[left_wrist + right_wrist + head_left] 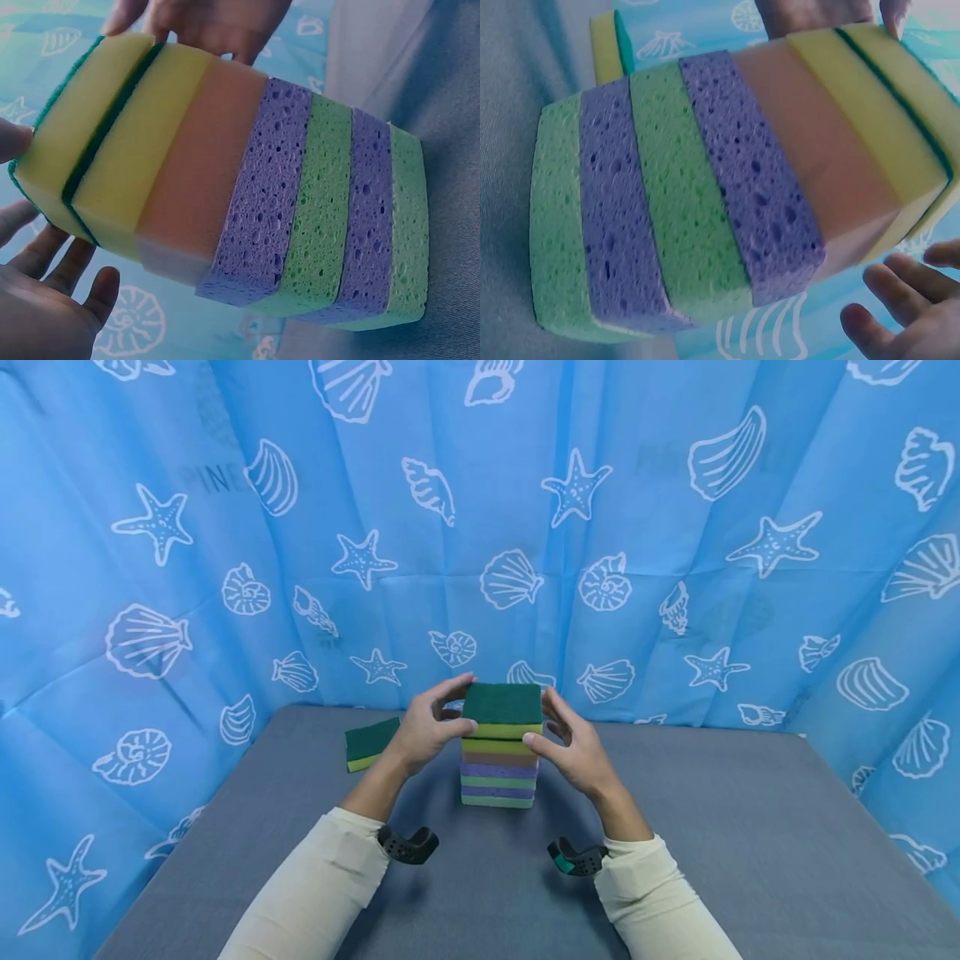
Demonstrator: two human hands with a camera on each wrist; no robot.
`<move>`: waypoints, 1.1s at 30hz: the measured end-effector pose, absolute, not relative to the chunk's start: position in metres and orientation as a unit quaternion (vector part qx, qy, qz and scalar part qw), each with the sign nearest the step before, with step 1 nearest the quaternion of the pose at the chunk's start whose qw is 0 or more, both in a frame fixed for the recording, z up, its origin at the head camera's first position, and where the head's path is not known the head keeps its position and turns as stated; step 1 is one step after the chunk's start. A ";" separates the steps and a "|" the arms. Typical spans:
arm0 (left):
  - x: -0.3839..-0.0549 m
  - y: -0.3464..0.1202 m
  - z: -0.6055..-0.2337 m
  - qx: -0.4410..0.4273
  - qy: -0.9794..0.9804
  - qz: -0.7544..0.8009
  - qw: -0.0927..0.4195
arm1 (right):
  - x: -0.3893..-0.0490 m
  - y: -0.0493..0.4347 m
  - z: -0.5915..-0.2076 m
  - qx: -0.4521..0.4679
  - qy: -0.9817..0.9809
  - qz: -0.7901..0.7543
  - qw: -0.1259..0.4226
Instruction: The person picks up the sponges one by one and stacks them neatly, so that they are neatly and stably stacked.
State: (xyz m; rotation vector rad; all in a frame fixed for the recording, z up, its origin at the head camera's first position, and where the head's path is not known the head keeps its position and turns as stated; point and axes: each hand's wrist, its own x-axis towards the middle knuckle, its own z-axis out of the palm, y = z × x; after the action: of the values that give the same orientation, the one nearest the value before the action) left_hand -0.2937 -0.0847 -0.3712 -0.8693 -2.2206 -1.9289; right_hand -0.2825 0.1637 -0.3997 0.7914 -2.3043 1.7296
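A yellow scrub sponge with a dark green scouring top (pixel 502 703) lies uppermost on an upright stack of sponges (pixel 498 782). Below it come a second yellow-and-green scrub sponge (pixel 161 135), a peach sponge (pixel 202 157), then alternating purple and light green porous sponges (pixel 611 202). My left hand (pixel 431 724) grips the top sponge at its left end, thumb at the front corner, a finger at the back. At the right end my right hand (pixel 572 743) holds it likewise, thumb at the front. The lower fingers of both hands spread beside the stack.
Another yellow-and-green scrub sponge (pixel 371 743) lies on the grey table (pixel 720 852), left of the stack and partly behind my left hand. A blue curtain with white shells and starfish (pixel 480 527) hangs behind the table and at both sides.
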 end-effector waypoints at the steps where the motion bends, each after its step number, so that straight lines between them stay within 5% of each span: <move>1: -0.294 -0.085 -0.371 -0.284 -0.723 -0.629 0.038 | -0.283 0.164 -0.400 0.267 -0.763 0.583 0.082; 16: -0.295 -0.084 -0.373 -0.290 -0.725 -0.624 0.046 | -0.255 0.145 -0.365 0.265 -0.766 0.574 0.119; 33: -0.294 -0.093 -0.370 -0.275 -0.724 -0.631 0.047 | -0.256 0.145 -0.368 0.267 -0.758 0.581 0.130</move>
State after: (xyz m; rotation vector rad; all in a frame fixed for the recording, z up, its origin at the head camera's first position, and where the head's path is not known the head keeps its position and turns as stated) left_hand -0.2942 -0.0929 -0.3699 -0.8379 -2.2098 -1.9244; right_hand -0.2560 0.1450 -0.3685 0.7750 -2.2027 1.6878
